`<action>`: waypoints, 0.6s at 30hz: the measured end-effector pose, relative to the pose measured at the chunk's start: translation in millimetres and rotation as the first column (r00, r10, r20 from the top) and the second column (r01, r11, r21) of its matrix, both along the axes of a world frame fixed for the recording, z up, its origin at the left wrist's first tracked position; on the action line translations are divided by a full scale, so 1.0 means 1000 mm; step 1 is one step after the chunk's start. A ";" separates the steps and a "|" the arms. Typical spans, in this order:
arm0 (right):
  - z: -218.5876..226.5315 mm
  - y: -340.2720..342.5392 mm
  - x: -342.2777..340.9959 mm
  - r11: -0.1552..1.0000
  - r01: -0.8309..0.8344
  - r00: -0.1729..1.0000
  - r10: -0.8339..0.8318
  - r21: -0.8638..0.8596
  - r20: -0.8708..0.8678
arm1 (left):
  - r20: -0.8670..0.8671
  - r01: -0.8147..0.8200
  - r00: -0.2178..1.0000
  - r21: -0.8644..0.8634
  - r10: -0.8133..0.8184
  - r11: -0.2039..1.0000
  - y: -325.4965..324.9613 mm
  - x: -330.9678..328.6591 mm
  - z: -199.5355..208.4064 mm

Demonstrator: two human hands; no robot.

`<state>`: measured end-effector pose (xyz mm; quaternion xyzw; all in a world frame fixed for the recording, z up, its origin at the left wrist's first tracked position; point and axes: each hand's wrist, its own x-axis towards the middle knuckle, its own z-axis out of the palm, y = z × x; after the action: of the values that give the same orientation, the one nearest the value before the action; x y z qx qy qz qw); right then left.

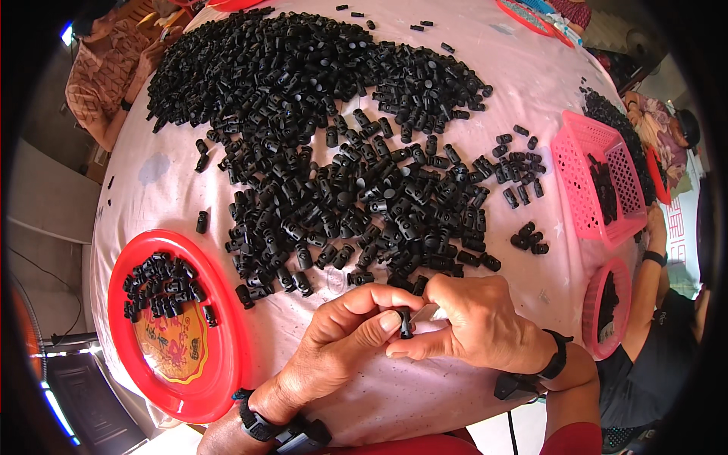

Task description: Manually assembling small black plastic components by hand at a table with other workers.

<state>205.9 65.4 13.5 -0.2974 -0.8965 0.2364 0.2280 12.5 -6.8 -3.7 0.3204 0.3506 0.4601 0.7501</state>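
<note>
Close to the table's near edge, my left hand [345, 330] pinches a small black cord lock [406, 322] between thumb and fingertips. My right hand [478, 326] is closed right beside it, its thumb and fingers curled toward the cord lock. A pale, flat bit [431, 312] shows at the right fingers, too small to name. Just beyond both hands spreads a big heap of similar black cord locks [341, 205], reaching to the far side of the table. To the left, a red round tray [227, 341] holds a cluster of them.
A pink tablecloth [553, 303] covers the table. On the right stand a pink perforated basket [580, 182] and a pink oval basket [622, 303], both with black parts inside. People sit around: one at far left [106, 76], others along the right side.
</note>
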 end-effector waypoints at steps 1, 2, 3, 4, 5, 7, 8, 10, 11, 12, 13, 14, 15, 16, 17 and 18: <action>-0.001 0.000 0.001 1.000 0.000 1.000 0.000 0.000 0.001 | 0.005 0.001 1.000 0.013 -0.001 1.000 0.000 0.000 0.000; -0.002 0.000 0.001 1.000 -0.006 1.000 0.006 0.011 0.008 | 0.010 0.001 1.000 0.026 -0.001 1.000 0.000 0.000 -0.001; -0.003 0.001 0.002 1.000 -0.012 1.000 0.012 0.023 0.016 | 0.010 0.001 1.000 0.026 -0.001 1.000 0.000 0.000 -0.002; -0.004 0.001 0.001 1.000 -0.012 1.000 0.012 0.022 0.017 | 0.012 -0.008 1.000 0.019 0.008 1.000 0.000 0.001 -0.003; -0.006 0.001 0.001 0.999 -0.013 1.000 0.012 0.032 0.005 | 0.013 -0.018 1.000 0.012 0.017 1.000 -0.001 0.001 -0.003; -0.005 0.001 0.002 0.999 -0.012 1.000 0.012 0.041 -0.011 | -0.005 -0.014 1.000 0.007 0.014 1.000 0.000 0.003 -0.001; -0.003 0.001 0.001 0.999 -0.010 1.000 0.011 0.052 -0.009 | -0.023 -0.011 1.000 0.002 0.011 1.000 0.000 0.003 0.000; -0.002 0.001 0.000 0.998 -0.010 1.000 0.010 0.061 -0.004 | -0.028 -0.010 1.000 -0.005 0.010 1.000 0.000 0.003 0.000; -0.002 0.000 0.000 0.998 -0.004 1.000 0.003 0.062 0.011 | -0.035 -0.008 0.999 -0.011 0.008 1.000 0.000 0.003 0.000; -0.003 0.000 0.001 0.998 0.002 1.000 -0.004 0.063 0.027 | -0.034 -0.009 0.999 -0.012 0.008 1.000 0.001 0.003 0.000; -0.002 0.000 0.000 0.998 0.002 1.000 -0.004 0.063 0.027 | -0.045 -0.006 0.999 -0.007 0.006 1.000 0.001 0.003 0.000; -0.001 0.000 0.000 0.998 0.003 0.999 -0.005 0.069 0.033 | -0.057 -0.004 0.998 -0.002 0.004 1.000 0.001 0.002 0.000; 0.000 0.000 -0.001 0.997 0.003 0.999 -0.006 0.076 0.039 | -0.057 -0.004 0.998 -0.002 0.004 1.000 0.001 0.003 0.001; 0.000 0.000 -0.001 0.997 0.004 0.999 -0.007 0.076 0.039 | -0.051 -0.015 0.999 -0.024 0.014 1.000 0.001 0.003 0.001; 0.001 0.000 -0.001 0.996 0.003 0.999 -0.007 0.084 0.043 | -0.045 -0.027 0.999 -0.045 0.025 0.999 0.001 0.003 0.002; 0.001 0.000 -0.001 0.996 0.002 0.999 -0.006 0.093 0.046 | -0.045 -0.027 0.999 -0.045 0.025 0.999 0.001 0.003 0.002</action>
<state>205.0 65.1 14.4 -0.2937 -0.9109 0.1872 0.2210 15.4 -6.1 -2.0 0.3087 0.3818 0.4544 0.7432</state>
